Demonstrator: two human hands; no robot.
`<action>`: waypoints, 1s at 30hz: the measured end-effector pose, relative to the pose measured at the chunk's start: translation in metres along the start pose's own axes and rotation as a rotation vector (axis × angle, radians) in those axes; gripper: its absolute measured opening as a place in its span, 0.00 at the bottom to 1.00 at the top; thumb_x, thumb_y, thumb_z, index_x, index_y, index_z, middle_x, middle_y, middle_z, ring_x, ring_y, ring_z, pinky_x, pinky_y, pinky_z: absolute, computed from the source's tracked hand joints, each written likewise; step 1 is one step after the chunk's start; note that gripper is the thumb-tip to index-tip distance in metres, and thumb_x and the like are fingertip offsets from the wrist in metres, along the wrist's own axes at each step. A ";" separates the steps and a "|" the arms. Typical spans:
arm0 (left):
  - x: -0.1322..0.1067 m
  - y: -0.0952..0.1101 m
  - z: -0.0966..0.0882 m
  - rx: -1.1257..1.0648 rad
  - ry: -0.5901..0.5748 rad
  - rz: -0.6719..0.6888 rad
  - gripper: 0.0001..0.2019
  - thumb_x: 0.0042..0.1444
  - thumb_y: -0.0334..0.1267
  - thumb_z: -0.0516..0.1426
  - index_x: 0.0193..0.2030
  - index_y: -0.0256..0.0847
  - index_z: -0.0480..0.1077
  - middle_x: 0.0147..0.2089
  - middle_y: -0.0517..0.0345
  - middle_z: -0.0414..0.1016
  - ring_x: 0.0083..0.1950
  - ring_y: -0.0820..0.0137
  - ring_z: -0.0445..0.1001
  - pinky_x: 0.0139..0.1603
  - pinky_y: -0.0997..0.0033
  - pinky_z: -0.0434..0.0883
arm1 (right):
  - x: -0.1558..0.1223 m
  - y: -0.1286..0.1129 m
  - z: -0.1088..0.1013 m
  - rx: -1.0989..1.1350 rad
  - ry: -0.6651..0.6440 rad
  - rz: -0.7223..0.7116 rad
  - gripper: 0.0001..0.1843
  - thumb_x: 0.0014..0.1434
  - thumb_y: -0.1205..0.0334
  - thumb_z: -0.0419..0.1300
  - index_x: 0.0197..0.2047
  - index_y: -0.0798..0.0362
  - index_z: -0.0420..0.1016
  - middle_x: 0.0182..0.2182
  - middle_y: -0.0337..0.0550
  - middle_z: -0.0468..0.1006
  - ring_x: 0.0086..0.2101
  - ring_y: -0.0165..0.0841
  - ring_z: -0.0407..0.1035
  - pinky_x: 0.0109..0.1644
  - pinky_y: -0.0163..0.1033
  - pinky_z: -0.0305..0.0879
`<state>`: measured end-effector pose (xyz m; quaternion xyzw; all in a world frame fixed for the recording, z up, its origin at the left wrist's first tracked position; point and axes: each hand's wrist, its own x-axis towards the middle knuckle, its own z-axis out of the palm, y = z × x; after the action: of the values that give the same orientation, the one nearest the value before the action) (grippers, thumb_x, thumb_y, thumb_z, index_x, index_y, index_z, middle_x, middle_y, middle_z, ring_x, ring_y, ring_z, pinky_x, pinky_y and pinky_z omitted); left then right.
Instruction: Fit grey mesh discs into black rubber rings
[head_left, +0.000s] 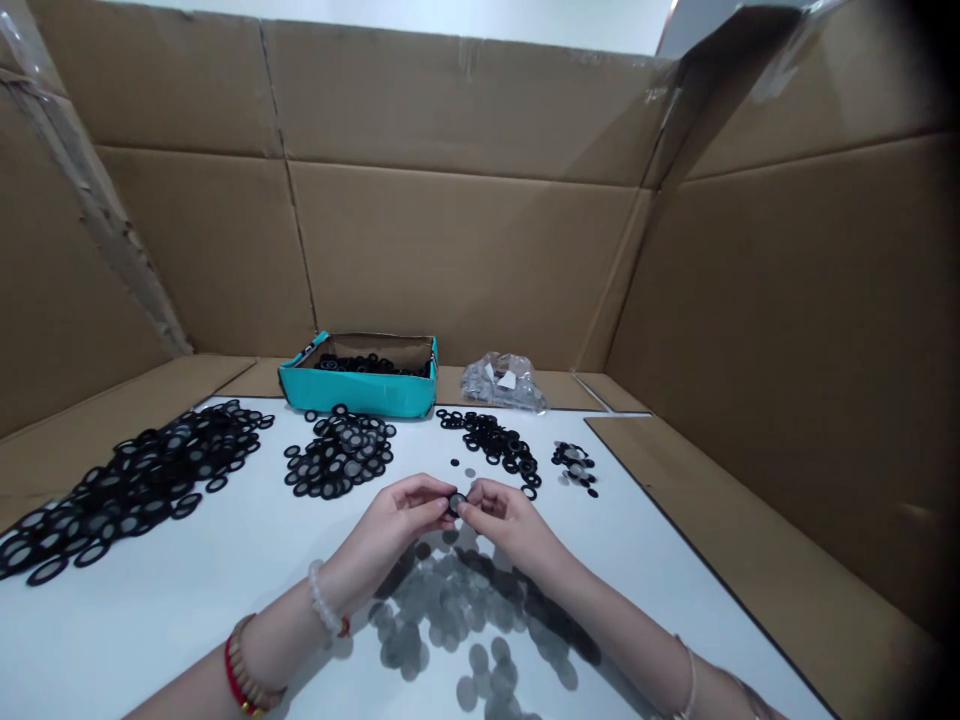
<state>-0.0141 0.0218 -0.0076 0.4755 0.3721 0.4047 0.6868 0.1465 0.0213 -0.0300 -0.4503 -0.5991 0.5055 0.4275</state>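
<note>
My left hand (411, 515) and my right hand (508, 522) meet above the white tabletop, their fingertips pinching one small black ring with a grey centre (457, 504) between them. Both hands are closed on it from either side. Beneath my wrists lie many loose grey translucent discs (442, 600), some overlapping. Just beyond my fingers are a single small black disc (454, 462) and a single grey disc (470, 473). A pile of black rings with grey centres (341, 455) sits beyond my left hand; open black rings (499, 443) lie beyond my right.
A larger heap of black rings (142, 475) spreads along the left. A teal box (360, 392) holding black rings stands at the back, beside a clear plastic bag (504, 382). Small black and grey discs (575, 464) lie at right. Cardboard walls (465, 250) enclose the table.
</note>
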 end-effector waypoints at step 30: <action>-0.005 0.001 0.005 -0.221 0.061 -0.038 0.09 0.49 0.32 0.60 0.39 0.36 0.70 0.40 0.52 0.75 0.41 0.66 0.75 0.50 0.65 0.68 | -0.014 -0.008 -0.010 -0.545 0.110 -0.620 0.08 0.61 0.67 0.51 0.38 0.52 0.71 0.33 0.45 0.71 0.37 0.36 0.65 0.42 0.41 0.62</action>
<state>-0.0121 0.0153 -0.0044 0.3772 0.3547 0.4446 0.7309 0.1580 0.0093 -0.0218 -0.3716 -0.7944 0.1511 0.4560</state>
